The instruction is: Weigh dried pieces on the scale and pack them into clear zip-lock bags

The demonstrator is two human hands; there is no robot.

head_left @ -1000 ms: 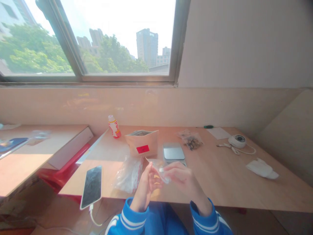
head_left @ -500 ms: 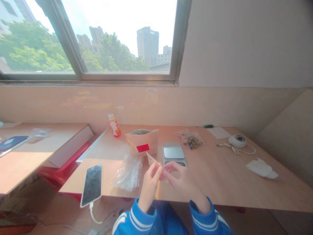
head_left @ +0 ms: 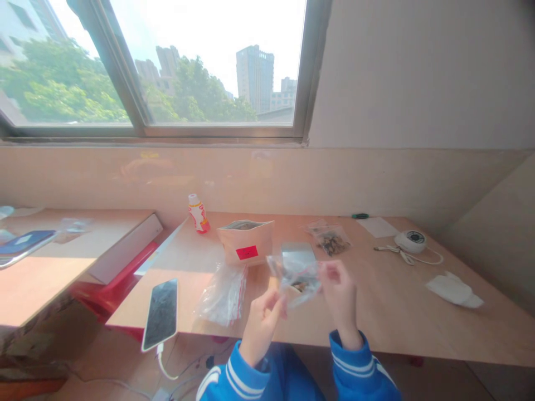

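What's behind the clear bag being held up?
A flat silver scale, its top visible above and through the clear bag. The bag hides its front edge, so any display can't be seen.

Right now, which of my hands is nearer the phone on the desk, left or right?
Left. Your left hand is to the right of the phone, nearer the desk's front edge. Your right hand is farther right, on the far side of the clear zip bag.
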